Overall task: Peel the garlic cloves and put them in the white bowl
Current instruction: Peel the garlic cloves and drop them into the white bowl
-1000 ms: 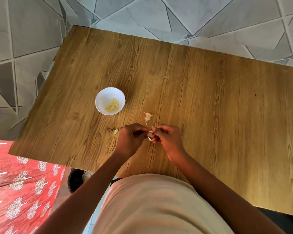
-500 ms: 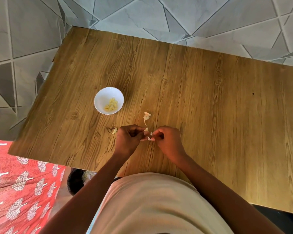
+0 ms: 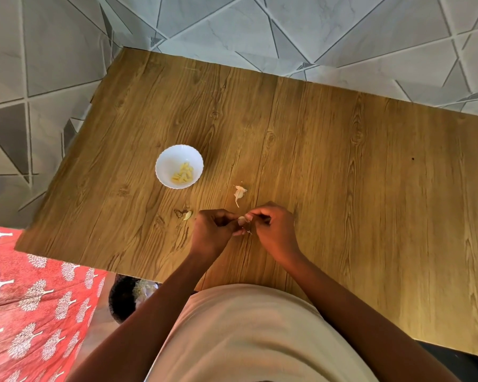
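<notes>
A small garlic clove (image 3: 241, 220) is pinched between my left hand (image 3: 213, 232) and my right hand (image 3: 273, 230), just above the wooden table (image 3: 342, 175). Most of the clove is hidden by my fingertips. The white bowl (image 3: 171, 158) stands to the upper left of my hands and holds several peeled yellowish cloves (image 3: 183, 174). A loose piece of garlic skin or clove (image 3: 239, 193) lies on the table just beyond my hands. Another small pale piece (image 3: 187, 215) lies left of my left hand.
The table's near edge runs under my forearms. A red patterned cloth (image 3: 25, 299) lies at the lower left, below the table. A dark round container (image 3: 127, 296) with pale scraps sits on the floor by the table's near edge. Grey tiled floor (image 3: 39, 64) surrounds the table.
My hands stayed in place over the table, and the fingers shifted slightly around the clove. The bowl and loose pieces have not moved.
</notes>
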The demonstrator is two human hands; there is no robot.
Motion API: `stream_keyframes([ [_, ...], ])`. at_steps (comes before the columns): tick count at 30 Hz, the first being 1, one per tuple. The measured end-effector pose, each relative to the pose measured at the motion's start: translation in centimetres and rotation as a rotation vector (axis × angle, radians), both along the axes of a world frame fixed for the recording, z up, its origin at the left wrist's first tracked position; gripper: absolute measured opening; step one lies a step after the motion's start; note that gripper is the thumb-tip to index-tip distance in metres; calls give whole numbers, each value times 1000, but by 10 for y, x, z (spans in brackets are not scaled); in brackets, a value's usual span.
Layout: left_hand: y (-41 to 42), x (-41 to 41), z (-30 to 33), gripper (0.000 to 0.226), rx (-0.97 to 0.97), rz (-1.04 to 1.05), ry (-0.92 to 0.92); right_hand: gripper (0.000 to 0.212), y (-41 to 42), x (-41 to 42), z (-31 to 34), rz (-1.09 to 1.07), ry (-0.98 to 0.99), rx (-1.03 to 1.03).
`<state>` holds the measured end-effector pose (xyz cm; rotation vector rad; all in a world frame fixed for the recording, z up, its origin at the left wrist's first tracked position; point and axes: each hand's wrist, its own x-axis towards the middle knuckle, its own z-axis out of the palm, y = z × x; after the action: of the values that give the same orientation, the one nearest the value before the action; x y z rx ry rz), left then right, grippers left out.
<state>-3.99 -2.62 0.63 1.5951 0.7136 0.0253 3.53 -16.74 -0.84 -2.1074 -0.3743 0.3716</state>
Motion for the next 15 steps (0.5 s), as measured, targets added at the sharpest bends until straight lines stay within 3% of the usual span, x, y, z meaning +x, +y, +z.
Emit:
stream_keyframes([
  [3,2,0,-5,8,24,31,-13,11,-6,0,-4,26,-73,-19],
  [11,17,-11,-26,10,751,-46,-147,13,-7,0,-17,163,-163,-66],
  [15,33,-19,-31,9,943,-55,-50,15,-7,-2,-23,238,-210,-105],
])
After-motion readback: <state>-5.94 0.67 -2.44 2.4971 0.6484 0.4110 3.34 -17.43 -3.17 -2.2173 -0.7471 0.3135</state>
